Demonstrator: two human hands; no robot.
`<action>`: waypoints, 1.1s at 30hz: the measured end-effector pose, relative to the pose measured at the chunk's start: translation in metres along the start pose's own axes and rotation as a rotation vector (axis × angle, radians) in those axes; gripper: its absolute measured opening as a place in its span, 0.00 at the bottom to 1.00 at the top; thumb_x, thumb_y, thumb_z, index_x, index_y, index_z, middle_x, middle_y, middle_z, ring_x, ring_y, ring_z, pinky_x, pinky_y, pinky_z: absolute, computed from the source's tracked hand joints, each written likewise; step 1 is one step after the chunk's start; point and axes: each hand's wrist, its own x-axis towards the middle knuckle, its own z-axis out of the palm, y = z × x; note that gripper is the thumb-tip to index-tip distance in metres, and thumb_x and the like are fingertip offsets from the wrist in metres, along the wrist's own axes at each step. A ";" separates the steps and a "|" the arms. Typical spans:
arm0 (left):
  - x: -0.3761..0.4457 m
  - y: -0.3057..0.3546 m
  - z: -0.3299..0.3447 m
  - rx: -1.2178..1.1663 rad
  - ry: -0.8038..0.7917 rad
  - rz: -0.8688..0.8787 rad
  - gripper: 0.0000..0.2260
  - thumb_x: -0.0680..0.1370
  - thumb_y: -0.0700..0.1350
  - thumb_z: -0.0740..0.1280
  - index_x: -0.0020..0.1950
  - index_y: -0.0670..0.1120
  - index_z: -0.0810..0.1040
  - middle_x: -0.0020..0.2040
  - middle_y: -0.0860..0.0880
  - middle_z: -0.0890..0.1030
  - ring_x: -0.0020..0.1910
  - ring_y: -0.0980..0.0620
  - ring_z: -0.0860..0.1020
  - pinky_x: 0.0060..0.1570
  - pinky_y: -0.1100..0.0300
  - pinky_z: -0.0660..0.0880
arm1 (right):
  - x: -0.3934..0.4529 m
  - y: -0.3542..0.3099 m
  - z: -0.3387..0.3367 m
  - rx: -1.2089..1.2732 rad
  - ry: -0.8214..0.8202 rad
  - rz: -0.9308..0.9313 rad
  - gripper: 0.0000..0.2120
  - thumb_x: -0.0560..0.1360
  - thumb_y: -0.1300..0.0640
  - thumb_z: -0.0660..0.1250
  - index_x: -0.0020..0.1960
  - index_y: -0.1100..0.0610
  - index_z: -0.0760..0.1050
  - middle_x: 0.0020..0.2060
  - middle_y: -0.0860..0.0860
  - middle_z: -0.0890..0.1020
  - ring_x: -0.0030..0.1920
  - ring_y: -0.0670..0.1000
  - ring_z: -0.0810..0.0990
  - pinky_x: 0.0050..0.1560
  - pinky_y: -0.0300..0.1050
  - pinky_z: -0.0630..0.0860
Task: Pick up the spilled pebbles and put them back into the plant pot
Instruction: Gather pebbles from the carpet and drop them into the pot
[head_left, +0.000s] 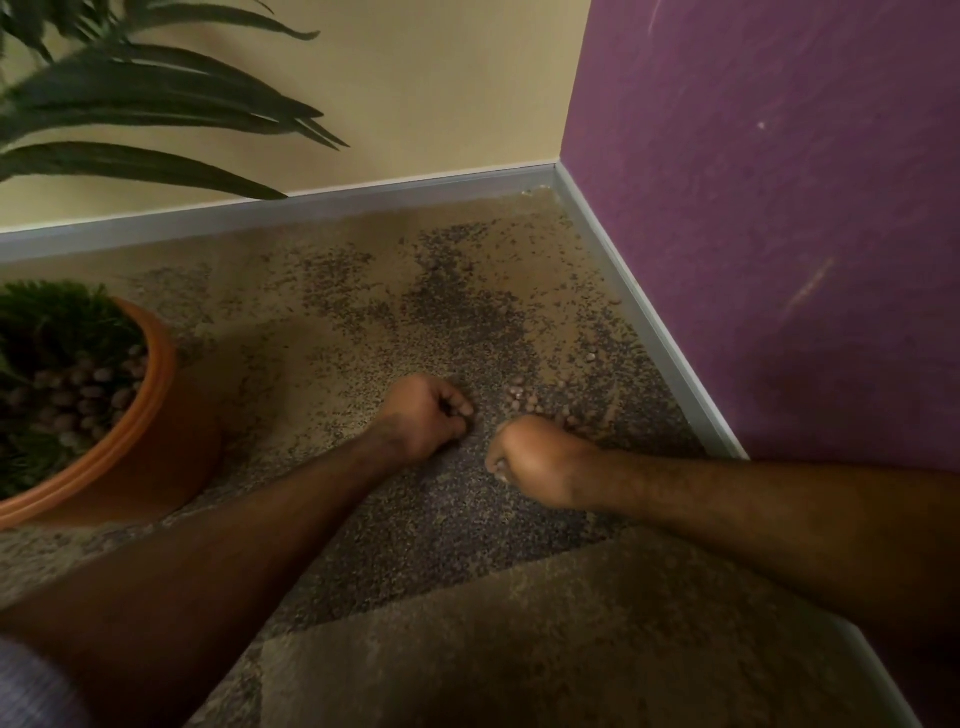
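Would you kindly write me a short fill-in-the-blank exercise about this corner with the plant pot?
1. The pot is coloured ____.
2. The loose pebbles lie on the ____.
3. The wall beside the right hand is ____.
4. The pot stands nearer the ____ hand.

Missing words: orange; carpet; purple; left.

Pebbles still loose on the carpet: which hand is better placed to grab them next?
Probably the right hand. The loose pebbles lie just past its knuckles, nearer the purple wall. The left hand is curled beside them, but sits closer to the pot, so it suits the drop-off better.
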 end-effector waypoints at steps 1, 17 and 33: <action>-0.001 -0.002 -0.001 -0.005 0.002 -0.006 0.07 0.69 0.39 0.74 0.46 0.46 0.85 0.42 0.53 0.84 0.36 0.60 0.78 0.38 0.73 0.72 | 0.001 -0.002 -0.001 -0.034 -0.004 0.002 0.08 0.76 0.68 0.62 0.45 0.60 0.80 0.42 0.57 0.80 0.44 0.55 0.78 0.44 0.39 0.67; -0.060 -0.010 -0.070 0.074 0.026 -0.025 0.05 0.69 0.40 0.75 0.43 0.44 0.85 0.45 0.49 0.85 0.42 0.56 0.81 0.44 0.68 0.73 | -0.005 -0.032 -0.020 0.132 0.054 0.023 0.06 0.74 0.66 0.67 0.47 0.65 0.81 0.36 0.53 0.80 0.37 0.49 0.76 0.40 0.34 0.73; -0.198 -0.039 -0.182 0.039 0.053 -0.105 0.06 0.68 0.36 0.74 0.43 0.44 0.86 0.32 0.51 0.81 0.21 0.67 0.73 0.28 0.72 0.71 | -0.018 -0.162 -0.052 0.583 0.181 0.003 0.06 0.69 0.70 0.73 0.38 0.62 0.80 0.22 0.47 0.79 0.21 0.42 0.77 0.24 0.36 0.75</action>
